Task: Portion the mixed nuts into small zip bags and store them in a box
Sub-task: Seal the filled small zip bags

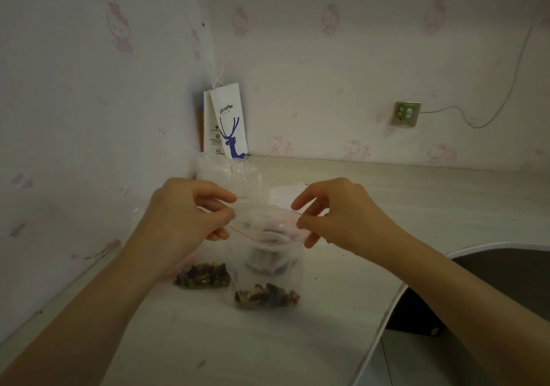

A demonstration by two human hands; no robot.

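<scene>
A small clear zip bag point(266, 269) with a red zip line hangs above the counter, mixed nuts point(266, 296) lying in its bottom. My left hand point(184, 213) pinches the left end of its mouth and my right hand point(330, 210) pinches the right end, and the mouth gapes between them. A second small bag with nuts point(204, 275) lies on the counter to the left, partly behind my left forearm. A dark shape shows through the held bag; I cannot tell what it is.
A clear plastic container point(247, 180) and crumpled clear plastic stand behind the hands near the corner. A white coffee paper bag point(227, 123) leans in the wall corner. The pale counter point(238, 341) curves off at the right, where a dark sink point(500, 266) lies.
</scene>
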